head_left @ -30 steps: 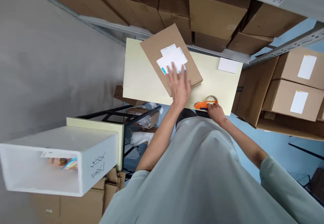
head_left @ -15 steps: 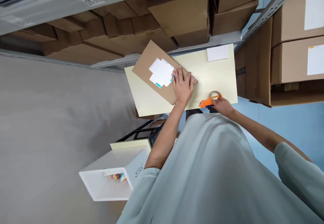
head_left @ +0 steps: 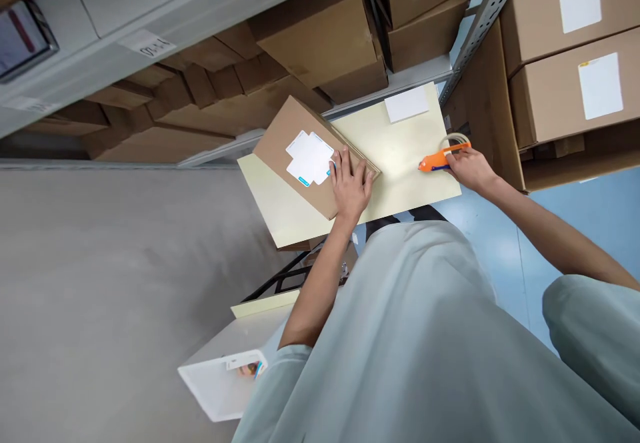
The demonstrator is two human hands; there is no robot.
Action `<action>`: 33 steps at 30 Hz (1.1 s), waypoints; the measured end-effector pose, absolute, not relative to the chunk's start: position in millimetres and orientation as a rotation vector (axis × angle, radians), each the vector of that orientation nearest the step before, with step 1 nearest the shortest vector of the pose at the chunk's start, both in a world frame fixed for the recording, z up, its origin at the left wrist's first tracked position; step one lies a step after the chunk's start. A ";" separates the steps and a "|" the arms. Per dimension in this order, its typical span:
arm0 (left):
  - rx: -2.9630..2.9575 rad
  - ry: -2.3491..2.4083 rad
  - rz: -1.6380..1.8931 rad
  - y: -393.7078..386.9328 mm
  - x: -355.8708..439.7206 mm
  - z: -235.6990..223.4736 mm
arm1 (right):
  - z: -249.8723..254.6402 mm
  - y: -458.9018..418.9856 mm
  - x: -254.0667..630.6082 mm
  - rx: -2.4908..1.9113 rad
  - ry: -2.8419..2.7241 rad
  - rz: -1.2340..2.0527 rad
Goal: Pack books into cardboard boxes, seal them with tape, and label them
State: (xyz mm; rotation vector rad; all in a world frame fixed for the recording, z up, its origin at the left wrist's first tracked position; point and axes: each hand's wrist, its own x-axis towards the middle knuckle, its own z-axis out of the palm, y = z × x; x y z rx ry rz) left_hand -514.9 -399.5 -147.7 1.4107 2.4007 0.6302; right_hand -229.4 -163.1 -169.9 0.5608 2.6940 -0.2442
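Observation:
A brown cardboard box (head_left: 280,129) with white labels (head_left: 307,156) on its top lies at an angle on a cream tabletop (head_left: 400,183). My left hand (head_left: 353,186) rests on the box's right end, fingers stretched and spread over the edge of the labels. To the right, my right hand (head_left: 470,168) grips an orange tape dispenser (head_left: 437,161) with a roll of tape (head_left: 456,139) on it. The dispenser is over the right part of the tabletop, apart from the box. My fingers partly cover its handle.
A white paper (head_left: 407,104) lies at the tabletop's far edge. Behind it stands a shelf (head_left: 420,76) packed with cardboard boxes (head_left: 315,36). Large boxes (head_left: 560,89) are stacked on the right. A white bin (head_left: 215,383) with something colourful inside is at lower left.
My right hand has lifted and moved the tape dispenser up and to the right, away from the tabletop's near edge. My left hand stays on the box. The whole view has shifted slightly.

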 end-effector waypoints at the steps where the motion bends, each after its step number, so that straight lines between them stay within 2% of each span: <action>1: 1.441 2.396 0.610 -402.9 -513.3 -148.0 | -172.8 -157.4 -243.0 0.555 2.709 -0.258; 11: 1.571 2.301 0.504 -424.1 -499.6 -139.2 | -188.1 -142.8 -336.8 0.326 2.662 -0.152; 19: 1.645 2.022 0.352 -486.4 -495.7 -123.1 | -191.7 -206.8 -358.0 0.078 2.724 -0.293; 25: 1.719 2.013 0.299 -544.1 -500.3 -103.1 | -181.2 -262.7 -349.7 -0.102 2.660 -0.239; 28: 1.694 2.178 0.421 -512.7 -493.9 -99.4 | -179.9 -275.3 -343.1 -0.079 2.675 -0.240; 33: 1.544 2.353 0.568 -380.5 -487.8 -126.1 | -177.8 -280.2 -336.3 0.023 2.715 -0.303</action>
